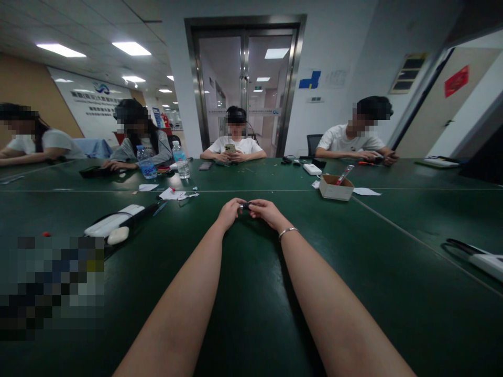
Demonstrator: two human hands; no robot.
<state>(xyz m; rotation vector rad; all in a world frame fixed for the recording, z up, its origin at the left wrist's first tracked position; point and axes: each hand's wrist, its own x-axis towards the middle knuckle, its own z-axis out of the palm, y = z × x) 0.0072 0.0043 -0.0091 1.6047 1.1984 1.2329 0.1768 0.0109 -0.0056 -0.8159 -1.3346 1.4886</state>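
Both my arms stretch forward over the dark green table [251, 293], and the hands meet near its middle. Between them is a small black object with a silvery end [245, 206], possibly a USB stick; its kind is too small to make out. My left hand [231, 213] is closed in a pinch at the silvery left end. On the black right part, the fingers of my right hand [267, 212] are closed as well. A silver bracelet [288, 233] circles my right wrist. The fingertips hide parts of the object.
To the left lie a white device [113, 222], a white mouse-like item [118, 235] and paper scraps [172, 194]. Two water bottles [181, 159] stand beyond. A small cardboard box [336, 189] holds a red-and-clear item at right. Several people sit around the table; one holds a phone [230, 150].
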